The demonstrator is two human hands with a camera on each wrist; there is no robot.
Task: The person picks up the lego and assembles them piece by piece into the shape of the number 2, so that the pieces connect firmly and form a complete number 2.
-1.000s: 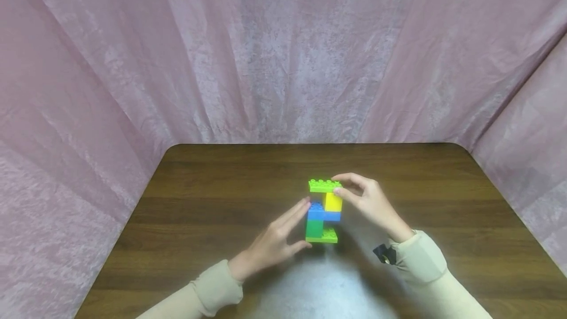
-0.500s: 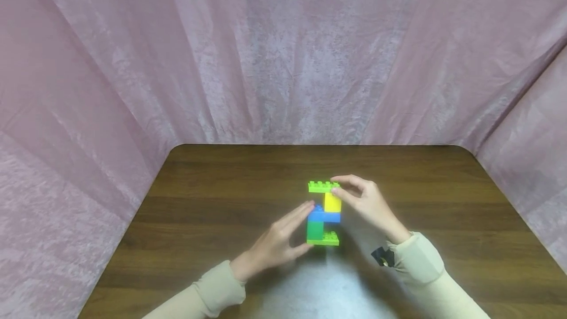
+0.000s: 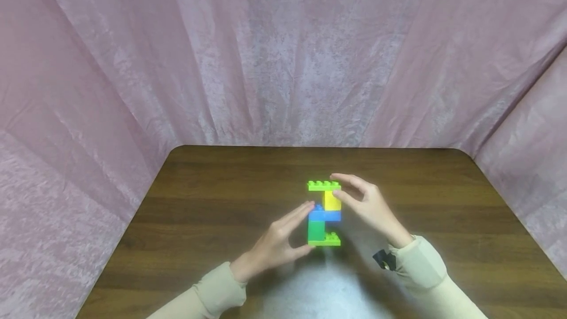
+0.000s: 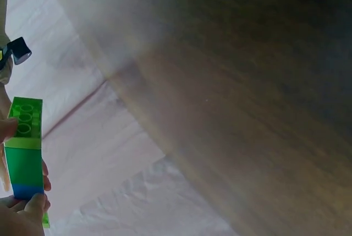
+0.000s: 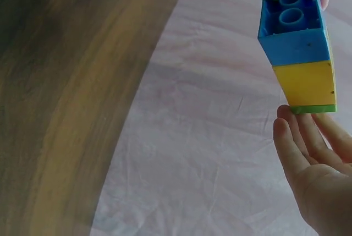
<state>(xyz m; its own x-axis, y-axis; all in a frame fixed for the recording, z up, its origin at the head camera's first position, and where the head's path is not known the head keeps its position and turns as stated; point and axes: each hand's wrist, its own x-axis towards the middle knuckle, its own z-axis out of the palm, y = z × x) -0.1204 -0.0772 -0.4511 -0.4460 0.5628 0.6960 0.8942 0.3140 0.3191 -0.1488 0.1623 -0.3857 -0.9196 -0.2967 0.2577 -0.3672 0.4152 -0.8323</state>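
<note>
Between both hands, a stack of toy building bricks [image 3: 316, 230] is held upright off the table, its hollow underside showing in the left wrist view. From the bottom up come a lime plate [image 3: 325, 242], a green brick [image 4: 25, 165], a blue brick [image 5: 297, 48], a yellow brick [image 3: 332, 201] and a lime top plate [image 3: 320, 187]. My left hand [image 3: 274, 242] grips the left side, thumb at the bottom plate and fingertips at the blue brick. My right hand [image 3: 367, 206] holds the upper right end, thumb in front near the yellow brick, index finger behind the top plate.
The brown wooden table [image 3: 199, 201] lies beneath both hands, with a pale glare [image 3: 310, 289] near its front. Pink curtains [image 3: 283, 53] hang behind and at the sides. A small black device [image 3: 384, 260] sits at the right sleeve cuff.
The stack has turned slightly to face the view more squarely. My left fingertips have slid a little right over the blue brick. The right hand keeps nearly the same place.
</note>
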